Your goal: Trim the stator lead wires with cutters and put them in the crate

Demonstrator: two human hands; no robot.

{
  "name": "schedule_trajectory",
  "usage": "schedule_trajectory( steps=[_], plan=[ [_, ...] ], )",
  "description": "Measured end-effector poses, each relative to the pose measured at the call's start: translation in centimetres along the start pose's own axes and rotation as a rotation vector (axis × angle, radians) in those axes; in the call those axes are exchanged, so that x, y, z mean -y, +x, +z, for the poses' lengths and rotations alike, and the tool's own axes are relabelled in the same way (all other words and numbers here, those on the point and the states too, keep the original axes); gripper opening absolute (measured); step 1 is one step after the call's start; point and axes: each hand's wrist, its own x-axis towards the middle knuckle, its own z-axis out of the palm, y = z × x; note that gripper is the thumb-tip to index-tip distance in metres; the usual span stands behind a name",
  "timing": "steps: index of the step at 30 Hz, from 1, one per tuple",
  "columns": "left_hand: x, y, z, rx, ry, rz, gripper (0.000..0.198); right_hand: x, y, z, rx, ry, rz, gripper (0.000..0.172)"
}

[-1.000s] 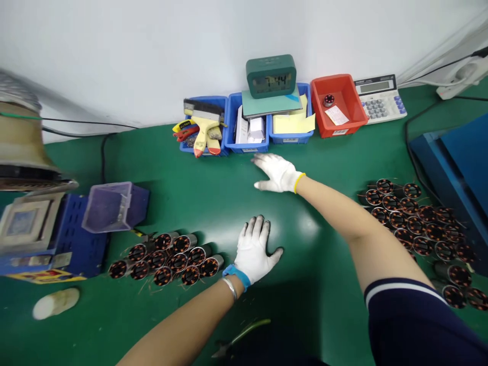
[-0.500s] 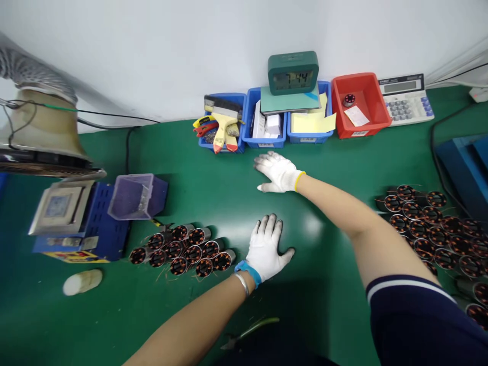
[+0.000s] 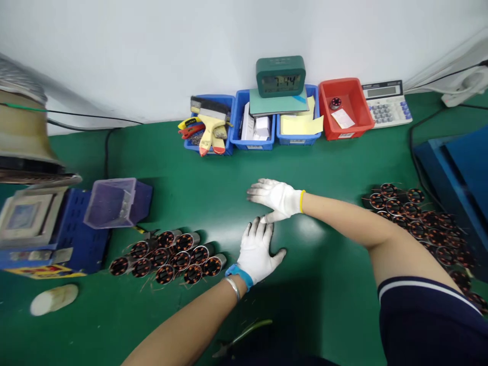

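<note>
A pair of green-handled cutters [image 3: 244, 335] lies at the near edge of a smooth green desk [image 3: 324, 168]. Just beyond, a worker's left hand [image 3: 256, 251], in a grey-smudged white knit glove with a blue cuff and a metal bangle at the wrist, rests palm-down, fingers slightly apart and holding nothing. Just beside it, to the left, sits a tight cluster of motor coils [image 3: 171, 255]: short metal cylinders lying on their sides in two rows, their round faces ringed with copper-coloured windings around black cores, with stray wire ends trailing onto the desk. The right hand [image 3: 277, 197], in a cleaner white glove with a yellow cuff, lies flat just past the left fingertips, fingers stretched out and close together, empty as well. A larger, looser heap of the same coils [image 3: 419, 218] spreads at far right. Against the white wall stand three blue plastic bins [image 3: 253, 143] holding a yellow-handled brush [image 3: 209, 129], white cards and yellow paper, then a red bin [image 3: 364, 119] and a grey calculator [image 3: 387, 101]. A green digital clock [image 3: 281, 76] on top reads 7:44.
</note>
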Motion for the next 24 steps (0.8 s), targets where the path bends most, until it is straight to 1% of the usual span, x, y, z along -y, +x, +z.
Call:
schedule_trajectory(
  steps=[2, 4, 5, 7, 8, 9, 10, 12, 14, 15, 16, 17, 18, 19, 21, 22, 23, 24],
  plan=[
    [0.0, 0.0, 0.1, -0.007, 0.008, 0.009, 0.078, -0.7, 0.1, -0.4, -0.046, 0.003, 0.094, 0.082],
    [0.0, -0.1, 0.1, -0.019, 0.036, 0.019, 0.077, -2.7, 2.0, -0.6, -0.105, -0.020, 0.230, 0.084],
    [0.0, -0.1, 0.1, -0.025, 0.052, 0.025, 0.077, -3.9, 3.3, -0.6, -0.123, -0.021, 0.274, 0.084],
    [0.0, -0.1, 0.1, -0.032, 0.079, 0.040, 0.076, -5.5, 5.6, -0.4, -0.108, -0.015, 0.331, 0.082],
    [0.0, -0.1, 0.1, -0.033, 0.089, 0.046, 0.076, -5.7, 6.3, -0.2, -0.105, -0.023, 0.345, 0.081],
    [0.0, -0.1, 0.1, -0.034, 0.096, 0.051, 0.076, -5.3, 6.6, 0.1, -0.098, -0.038, 0.338, 0.081],
    [0.0, -0.1, 0.1, -0.034, 0.101, 0.053, 0.076, -4.5, 6.3, 0.4, -0.092, -0.058, 0.307, 0.082],
    [0.0, 0.0, 0.1, -0.034, 0.106, 0.052, 0.077, -1.8, 4.3, 0.8, -0.066, -0.090, 0.184, 0.081],
    [0.1, 0.0, 0.3, -0.041, 0.100, 0.049, 0.075, 1.0, 1.1, 0.6, -0.022, -0.078, 0.049, 0.075],
    [0.2, 0.0, 0.4, -0.050, 0.091, 0.051, 0.075, 2.0, -0.7, 0.3, -0.009, -0.054, 0.006, 0.071],
    [0.3, -0.1, 0.5, -0.063, 0.077, 0.053, 0.076, 2.5, -2.5, -0.3, -0.018, -0.030, 0.003, 0.069],
    [0.3, -0.2, 0.6, -0.080, 0.059, 0.055, 0.078, 2.4, -4.3, -0.9, -0.056, -0.019, 0.060, 0.070],
    [0.4, -0.2, 0.7, -0.099, 0.039, 0.054, 0.080, 1.8, -6.0, -1.7, -0.121, -0.035, 0.189, 0.074],
    [0.4, -0.4, 0.8, -0.117, 0.021, 0.051, 0.083, 0.7, -7.7, -2.5, -0.214, -0.083, 0.406, 0.077],
    [0.4, -0.6, 0.8, -0.137, -0.001, 0.040, 0.086, -2.0, -10.9, -3.9, -0.427, -0.231, 1.056, 0.082],
    [0.4, -0.6, 0.8, -0.139, -0.005, 0.037, 0.086, -3.3, -12.3, -4.3, -0.484, -0.277, 1.342, 0.084],
    [0.4, -0.7, 0.7, -0.137, -0.005, 0.037, 0.086, -4.3, -13.5, -4.6, -0.513, -0.301, 1.574, 0.085],
    [0.3, -0.7, 0.6, -0.131, -0.005, 0.038, 0.085, -5.0, -14.3, -4.6, -0.515, -0.304, 1.742, 0.086]
  ],
)
